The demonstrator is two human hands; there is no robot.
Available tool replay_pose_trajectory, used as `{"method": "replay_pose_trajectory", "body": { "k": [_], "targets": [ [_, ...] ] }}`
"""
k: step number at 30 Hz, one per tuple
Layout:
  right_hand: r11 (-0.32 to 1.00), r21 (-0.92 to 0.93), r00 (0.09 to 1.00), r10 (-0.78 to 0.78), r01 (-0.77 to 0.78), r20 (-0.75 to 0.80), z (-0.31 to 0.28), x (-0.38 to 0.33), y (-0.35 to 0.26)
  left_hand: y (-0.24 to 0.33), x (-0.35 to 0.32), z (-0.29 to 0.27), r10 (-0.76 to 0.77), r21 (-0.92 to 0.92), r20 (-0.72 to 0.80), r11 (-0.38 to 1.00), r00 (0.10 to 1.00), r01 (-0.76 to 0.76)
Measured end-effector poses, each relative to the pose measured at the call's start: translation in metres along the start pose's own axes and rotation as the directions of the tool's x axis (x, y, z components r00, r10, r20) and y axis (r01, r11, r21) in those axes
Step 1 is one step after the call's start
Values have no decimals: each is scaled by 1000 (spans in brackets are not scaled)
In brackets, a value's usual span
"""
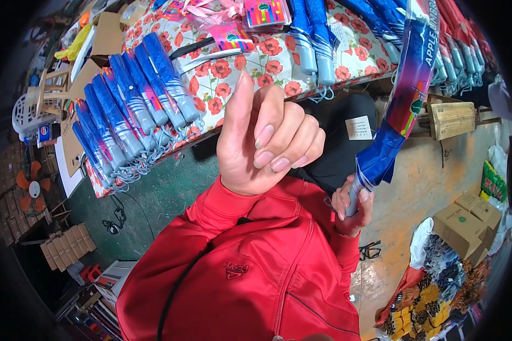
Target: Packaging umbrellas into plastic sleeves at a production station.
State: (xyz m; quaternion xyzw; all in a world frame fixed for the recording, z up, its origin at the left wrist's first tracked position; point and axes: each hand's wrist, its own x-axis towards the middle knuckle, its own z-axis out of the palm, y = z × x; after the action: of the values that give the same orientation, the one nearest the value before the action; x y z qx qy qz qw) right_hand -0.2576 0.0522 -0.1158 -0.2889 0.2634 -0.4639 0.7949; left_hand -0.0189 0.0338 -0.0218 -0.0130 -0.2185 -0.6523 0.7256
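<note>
My right hand [352, 206] is wrapped round the grey handle [355, 196] of a folded blue umbrella [375, 159], which stands tilted with its far end up. A printed clear plastic sleeve [418, 62] with a multicoloured panel covers its upper part, while the blue cloth near the handle is bare. In front of my chest, my left hand [270, 133] is raised with its palm toward me. Its thumb stretches up, apart from the loosely curled fingers, and nothing shows in it. A white tag [359, 128] shows against my dark trousers, left of the umbrella.
On the poppy-patterned tablecloth [222, 85], a row of blue umbrellas [133, 96] lies at left. More blue umbrellas [310, 42] and red ones [458, 42] lie farther right, with colourful cards [265, 12] at the back. A wooden stool [452, 120] and cardboard boxes [466, 224] stand at right.
</note>
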Motion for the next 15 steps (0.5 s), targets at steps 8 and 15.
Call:
{"method": "replay_pose_trajectory", "body": {
  "k": [8, 15],
  "targets": [
    [963, -265, 999, 30, -41, -43, 2, -11, -8, -10, 13, -24, 228, 647, -318, 761, 920, 35],
    [821, -560, 991, 130, -114, -11, 24, -12, -18, -3, 25, -19, 78, 624, -264, 774, 961, 109]
  ]
}}
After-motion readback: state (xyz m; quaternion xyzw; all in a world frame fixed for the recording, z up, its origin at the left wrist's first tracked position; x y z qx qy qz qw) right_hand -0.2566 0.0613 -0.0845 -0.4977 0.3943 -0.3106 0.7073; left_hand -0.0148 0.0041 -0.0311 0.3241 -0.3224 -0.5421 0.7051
